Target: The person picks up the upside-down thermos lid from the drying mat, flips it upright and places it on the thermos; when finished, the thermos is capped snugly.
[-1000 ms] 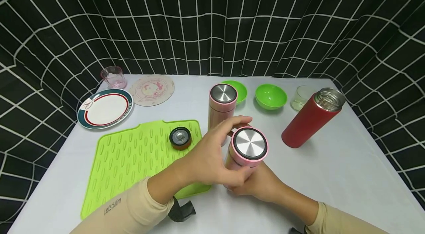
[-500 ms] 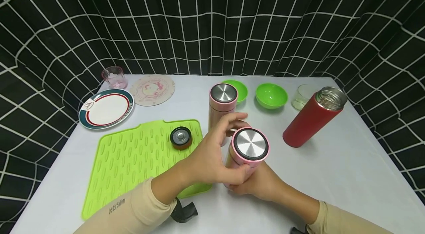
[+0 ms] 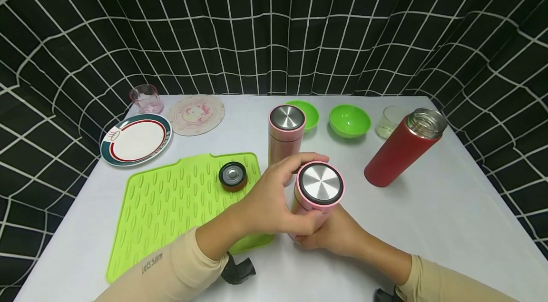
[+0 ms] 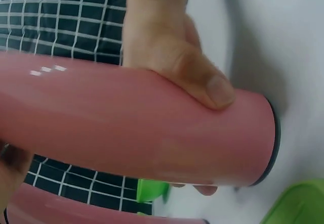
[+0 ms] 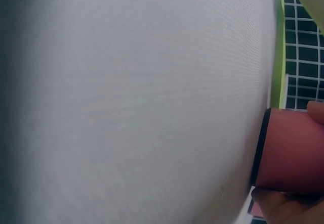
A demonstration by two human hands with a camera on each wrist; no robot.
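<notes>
Two hands clamp one pink flask [image 3: 316,197], upright on the white table [image 3: 449,216]: left hand [image 3: 274,202] curls round its cap, right hand [image 3: 338,235] grips its body. Green mat [image 3: 171,207] lies left of them; black gridded curtain [image 3: 274,26] hangs beyond.

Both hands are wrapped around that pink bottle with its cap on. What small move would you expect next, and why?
Probably a twist of the cap: the left hand curls round the near pink bottle just below its steel-topped lid, while the right hand grips its lower body, steadying it on the table.
</notes>
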